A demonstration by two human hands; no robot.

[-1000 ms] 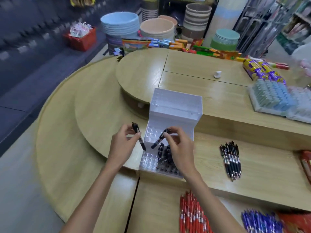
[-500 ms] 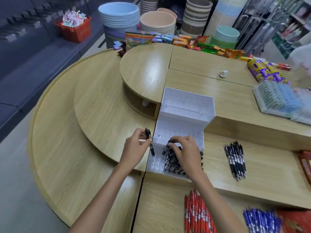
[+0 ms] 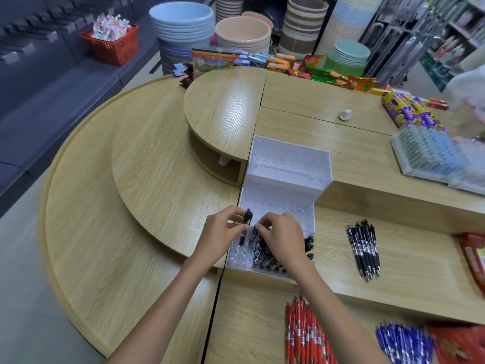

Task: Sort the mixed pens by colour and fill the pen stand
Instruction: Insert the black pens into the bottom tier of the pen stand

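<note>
On the lowest tier of the pen stand (image 3: pixel 286 166): black pens being seated.
Left hand (image 3: pixel 220 237) fingers pinch a black pen (image 3: pixel 246 222) upright over an open hole; right hand (image 3: pixel 283 240) fingers pinch a second pen (image 3: pixel 254 236) beside the seated pens (image 3: pixel 265 256). Risk: with the hands crowded together, a nudge could tilt seated pens or miss the hole.

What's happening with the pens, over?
Left hand holds black pen upright at front row of pen stand. Right hand pinches second black pen among slotted ones. Red pens, blue pens loose. Nothing blocking.
</note>
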